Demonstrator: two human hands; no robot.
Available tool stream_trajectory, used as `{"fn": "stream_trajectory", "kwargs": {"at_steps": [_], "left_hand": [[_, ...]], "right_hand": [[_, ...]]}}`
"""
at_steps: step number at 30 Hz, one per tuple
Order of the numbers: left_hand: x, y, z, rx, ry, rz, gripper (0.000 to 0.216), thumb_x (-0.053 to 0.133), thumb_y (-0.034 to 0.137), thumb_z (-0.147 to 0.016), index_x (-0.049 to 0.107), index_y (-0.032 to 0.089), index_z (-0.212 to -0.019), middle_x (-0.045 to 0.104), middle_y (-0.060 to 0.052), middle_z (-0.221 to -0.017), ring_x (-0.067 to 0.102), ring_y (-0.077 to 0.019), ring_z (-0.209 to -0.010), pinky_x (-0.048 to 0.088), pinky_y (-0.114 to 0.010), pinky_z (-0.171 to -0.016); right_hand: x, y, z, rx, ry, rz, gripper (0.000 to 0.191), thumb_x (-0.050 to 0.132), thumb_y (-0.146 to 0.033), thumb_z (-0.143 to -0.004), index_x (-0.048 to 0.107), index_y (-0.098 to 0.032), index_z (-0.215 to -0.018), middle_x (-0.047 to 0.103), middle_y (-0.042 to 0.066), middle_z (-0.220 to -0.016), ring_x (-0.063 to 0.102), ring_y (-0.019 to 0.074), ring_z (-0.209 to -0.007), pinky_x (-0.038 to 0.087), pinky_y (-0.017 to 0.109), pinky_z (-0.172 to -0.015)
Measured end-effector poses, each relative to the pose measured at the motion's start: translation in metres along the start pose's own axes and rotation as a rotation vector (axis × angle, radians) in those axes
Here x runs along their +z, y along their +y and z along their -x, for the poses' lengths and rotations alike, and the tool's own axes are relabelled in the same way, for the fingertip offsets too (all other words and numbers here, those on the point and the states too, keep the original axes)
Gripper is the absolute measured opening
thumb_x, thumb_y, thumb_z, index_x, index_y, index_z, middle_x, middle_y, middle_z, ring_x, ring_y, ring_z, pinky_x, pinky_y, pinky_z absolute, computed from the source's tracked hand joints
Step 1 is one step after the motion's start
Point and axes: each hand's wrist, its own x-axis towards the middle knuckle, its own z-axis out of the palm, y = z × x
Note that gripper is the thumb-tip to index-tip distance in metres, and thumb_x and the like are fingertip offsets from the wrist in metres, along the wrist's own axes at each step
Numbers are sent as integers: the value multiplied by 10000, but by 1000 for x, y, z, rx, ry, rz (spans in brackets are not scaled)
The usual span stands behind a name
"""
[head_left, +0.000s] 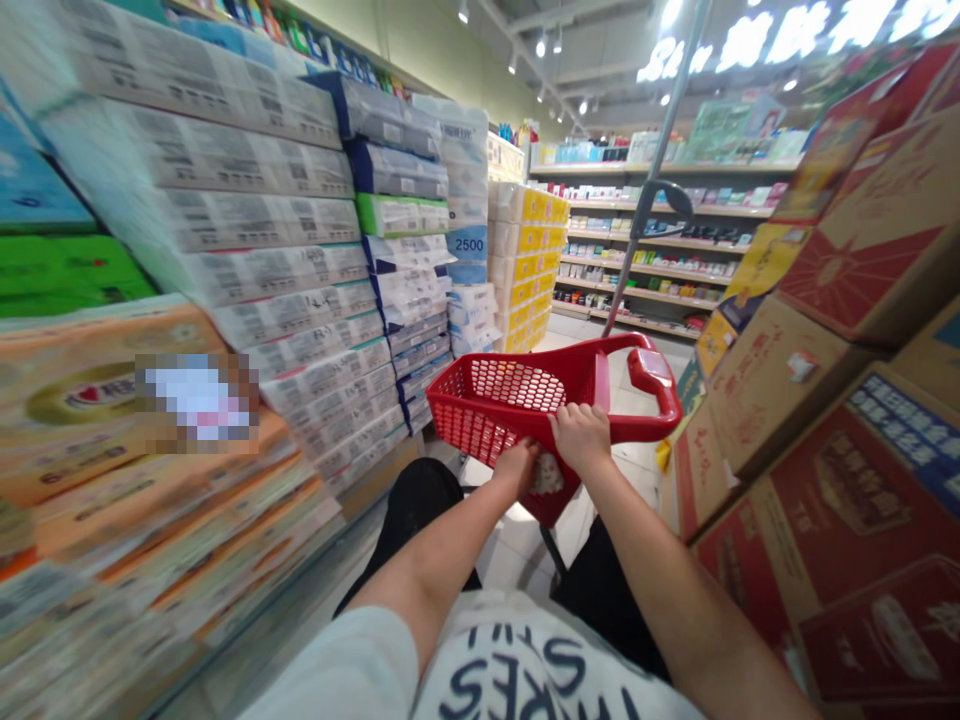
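A red plastic shopping cart point(480, 412) with a perforated basket stands side-on between my knees, its looped handle point(654, 385) pointing right. The basket looks bare inside as far as I can see. My right hand point(583, 436) curls its fingers over the near top rim, close to the handle end. Lower on the outer side wall, my left hand point(517, 468) is closed against the cart, its fingertips partly hidden. Beside those fingers, a pale picture or sticker point(547, 474) shows on the red side panel.
Tall stacks of wrapped tissue packs point(292, 220) line the left, with orange packs point(112, 400) nearest me. Cardboard cartons point(795, 390) are piled close on the right. A slanting metal pole point(637, 240) rises behind the cart, before stocked shelves point(660, 235).
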Motion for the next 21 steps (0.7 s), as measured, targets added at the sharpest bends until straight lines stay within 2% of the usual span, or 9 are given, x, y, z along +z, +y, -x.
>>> {"fn": "stream_trajectory", "kwargs": {"at_steps": [6,13,21], "left_hand": [[0,5,0,-23,-74,-5,358,469,191,-853,607,254,-1177,578,-51,-1249,604,-221,-1001,450,-290,-843],[0,3,2,3,-34,-13,366,440,204,-872,582,257,-1205,571,-60,-1251,606,-219,-1008,451,-295,-840],[-3,4,-1,-46,-103,-25,356,506,231,-839,588,261,-1185,584,-59,-1239,594,-235,-1056,442,-294,-862]], "right_hand": [[2,0,0,-2,15,1,306,414,-331,-945,590,-173,-751,614,68,-744,479,202,-735,219,362,-744],[0,0,0,-5,16,1,314,402,-322,-949,588,-174,-743,612,67,-736,472,200,-729,217,361,-739],[0,0,-1,-9,7,8,304,424,-326,-937,603,-166,-751,610,76,-737,473,201,-728,220,359,-738]]}}
